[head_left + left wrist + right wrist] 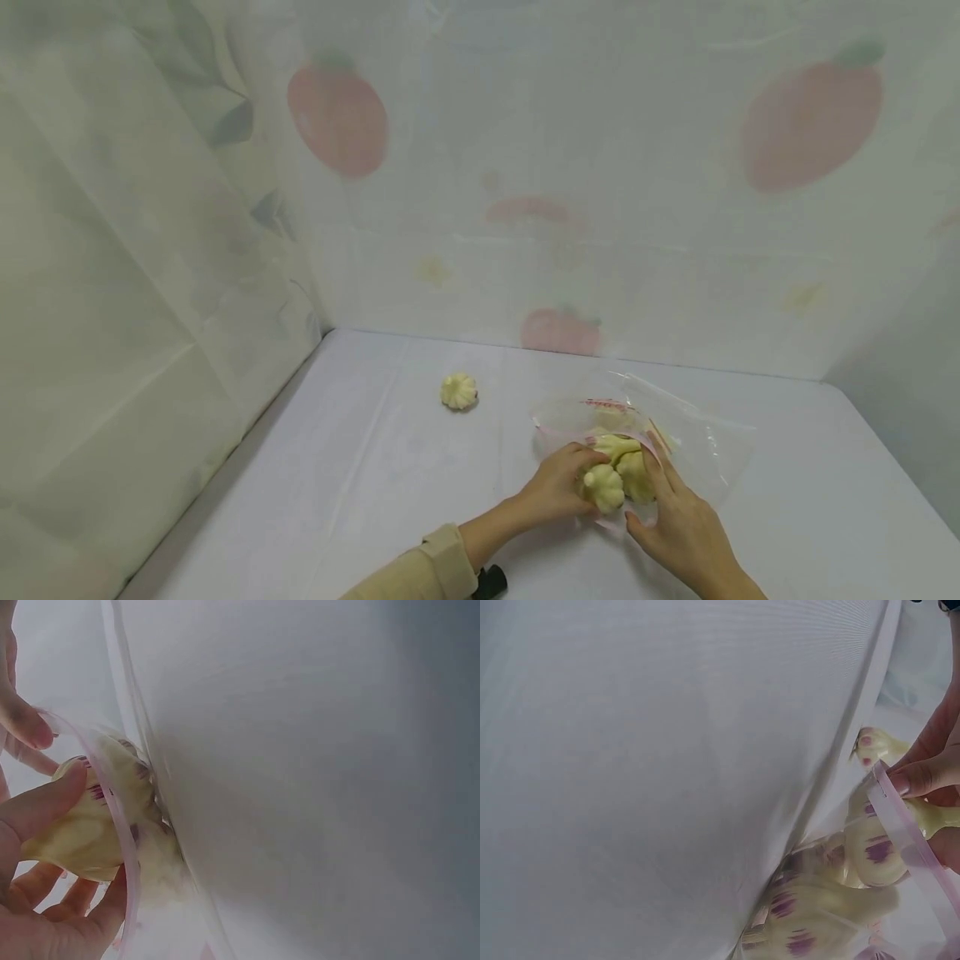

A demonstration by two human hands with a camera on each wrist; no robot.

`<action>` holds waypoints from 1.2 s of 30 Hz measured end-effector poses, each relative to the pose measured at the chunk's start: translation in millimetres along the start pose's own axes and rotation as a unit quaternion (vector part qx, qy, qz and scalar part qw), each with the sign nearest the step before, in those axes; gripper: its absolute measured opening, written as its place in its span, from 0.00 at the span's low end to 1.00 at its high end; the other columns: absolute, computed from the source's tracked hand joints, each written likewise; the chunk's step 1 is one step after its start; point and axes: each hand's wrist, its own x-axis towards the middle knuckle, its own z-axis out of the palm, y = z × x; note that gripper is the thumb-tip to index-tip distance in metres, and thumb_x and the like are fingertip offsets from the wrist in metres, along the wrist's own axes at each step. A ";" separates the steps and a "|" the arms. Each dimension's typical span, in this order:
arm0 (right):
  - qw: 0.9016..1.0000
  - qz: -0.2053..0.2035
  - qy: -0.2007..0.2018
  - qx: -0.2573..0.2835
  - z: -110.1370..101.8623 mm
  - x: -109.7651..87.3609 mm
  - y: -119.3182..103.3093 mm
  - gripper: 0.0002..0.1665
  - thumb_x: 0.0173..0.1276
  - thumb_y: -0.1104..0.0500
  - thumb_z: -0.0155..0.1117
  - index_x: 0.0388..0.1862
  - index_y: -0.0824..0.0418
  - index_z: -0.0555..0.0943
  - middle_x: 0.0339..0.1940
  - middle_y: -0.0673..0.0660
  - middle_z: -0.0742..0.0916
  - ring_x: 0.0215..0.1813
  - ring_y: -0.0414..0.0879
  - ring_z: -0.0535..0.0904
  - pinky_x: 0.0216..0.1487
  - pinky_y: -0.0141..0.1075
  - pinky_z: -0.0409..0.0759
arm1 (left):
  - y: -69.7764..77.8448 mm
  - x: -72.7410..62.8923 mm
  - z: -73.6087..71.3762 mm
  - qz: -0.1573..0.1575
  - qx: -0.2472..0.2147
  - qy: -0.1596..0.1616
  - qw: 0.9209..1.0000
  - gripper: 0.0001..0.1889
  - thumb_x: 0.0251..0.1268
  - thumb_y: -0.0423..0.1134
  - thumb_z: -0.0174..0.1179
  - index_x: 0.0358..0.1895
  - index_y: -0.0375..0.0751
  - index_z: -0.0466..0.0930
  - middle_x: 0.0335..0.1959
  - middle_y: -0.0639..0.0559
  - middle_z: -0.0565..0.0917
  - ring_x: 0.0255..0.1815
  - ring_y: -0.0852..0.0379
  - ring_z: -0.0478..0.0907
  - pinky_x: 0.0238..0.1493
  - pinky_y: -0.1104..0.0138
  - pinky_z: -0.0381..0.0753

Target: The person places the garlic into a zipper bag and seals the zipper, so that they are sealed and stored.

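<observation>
A clear plastic zip bag with a pink rim and red print lies on the table with several garlic bulbs inside. My left hand grips a garlic bulb at the bag's mouth. In the left wrist view, thumb and fingers surround this bulb, which sits partly within the pink rim. My right hand holds the right side of the mouth, fingers stretched along the plastic and thumb spread toward the near edge. Purple-marked bulbs show through the plastic in the right wrist view.
One more garlic bulb rests on the white table, left of the bag toward the back. A small black object is partly hidden by the left sleeve. Fruit-printed curtains stand behind and at the left.
</observation>
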 end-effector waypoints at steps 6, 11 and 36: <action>1.000 0.000 -0.001 0.005 -0.1 1.0 -0.5 0.54 0.34 0.63 0.80 0.64 0.72 0.68 0.64 0.70 0.75 0.17 0.27 0.53 0.15 0.26 0.61 | 0.7 5.3 3.1 0.007 0.034 -0.010 0.999 0.34 0.34 0.32 0.80 0.54 0.40 0.81 0.49 0.51 0.82 0.56 0.59 0.75 0.60 0.72 0.71; 1.000 0.001 -0.004 0.008 -0.3 1.5 -1.0 0.53 0.33 0.64 0.80 0.63 0.73 0.69 0.62 0.73 0.76 0.17 0.27 0.53 0.15 0.25 0.60 | 3.4 11.6 3.7 0.018 0.072 -0.030 0.997 0.33 0.34 0.34 0.80 0.54 0.40 0.82 0.50 0.52 0.83 0.56 0.60 0.75 0.58 0.72 0.71; 1.000 0.003 -0.011 0.016 0.9 3.4 -2.9 0.51 0.31 0.65 0.81 0.60 0.75 0.71 0.55 0.79 0.78 0.15 0.24 0.51 0.14 0.21 0.59 | 7.2 27.1 12.9 -0.035 0.110 -0.091 0.989 0.32 0.38 0.36 0.77 0.55 0.49 0.82 0.51 0.59 0.83 0.53 0.65 0.77 0.59 0.75 0.69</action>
